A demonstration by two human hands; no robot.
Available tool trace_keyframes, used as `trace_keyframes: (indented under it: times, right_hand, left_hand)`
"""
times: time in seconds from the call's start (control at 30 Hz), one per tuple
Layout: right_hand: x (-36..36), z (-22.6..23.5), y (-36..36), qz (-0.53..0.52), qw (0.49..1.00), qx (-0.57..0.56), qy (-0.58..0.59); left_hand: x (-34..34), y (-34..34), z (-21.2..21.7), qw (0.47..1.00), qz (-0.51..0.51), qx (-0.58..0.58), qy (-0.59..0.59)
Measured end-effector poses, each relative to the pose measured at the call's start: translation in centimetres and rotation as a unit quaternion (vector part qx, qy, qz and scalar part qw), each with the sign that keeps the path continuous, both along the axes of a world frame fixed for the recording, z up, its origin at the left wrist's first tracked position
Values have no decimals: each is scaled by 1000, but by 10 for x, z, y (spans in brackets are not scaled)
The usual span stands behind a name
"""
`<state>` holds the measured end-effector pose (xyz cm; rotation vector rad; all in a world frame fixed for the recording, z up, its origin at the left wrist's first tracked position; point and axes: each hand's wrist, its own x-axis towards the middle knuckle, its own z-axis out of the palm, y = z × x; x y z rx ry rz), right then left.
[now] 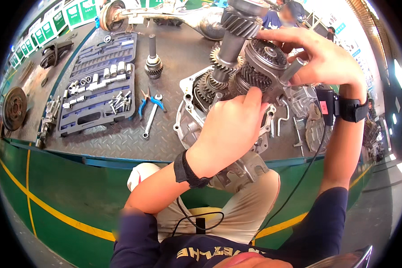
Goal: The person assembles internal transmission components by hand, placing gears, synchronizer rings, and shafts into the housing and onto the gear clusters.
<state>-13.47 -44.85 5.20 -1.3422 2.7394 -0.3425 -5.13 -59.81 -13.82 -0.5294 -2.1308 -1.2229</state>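
A gearbox housing (190,111) of cast metal lies at the table's front edge, with gears set in it. One gear shaft (231,47) rises tilted from it, with a large helical gear near its top. Beside that, a second gear shaft (259,76) carries a ringed hub on top and helical gears below. My left hand (230,127) is closed at the lower gears of this second shaft; its fingertips are partly hidden. My right hand (319,56) reaches round the shaft's upper end from the right, fingers bent behind it. A metal rod (294,69) stands near my right palm.
Left on the table are an open socket set case (98,107), blue-handled pliers (144,102), a wrench (152,118) and an upright splined gear shaft (153,62). An axle housing (178,18) lies behind. Castings (315,127) lie at right. A cable (295,190) hangs from my right wrist.
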Motion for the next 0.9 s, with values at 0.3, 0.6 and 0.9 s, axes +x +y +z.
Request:
trace_keyframes:
  times: [0.3, 0.6, 0.9]
  right_hand:
    - [-2, 2, 2, -58, 998, 1, -25]
    - [14, 0, -11, -69, 997, 0, -47]
    - [3, 6, -4, -105, 990, 62, -63]
  left_hand:
    - [-4, 0, -2, 997, -10, 72, 12]
    - [1, 11, -10, 995, 74, 49, 51]
    - [8, 17, -1, 989, 135, 10, 61]
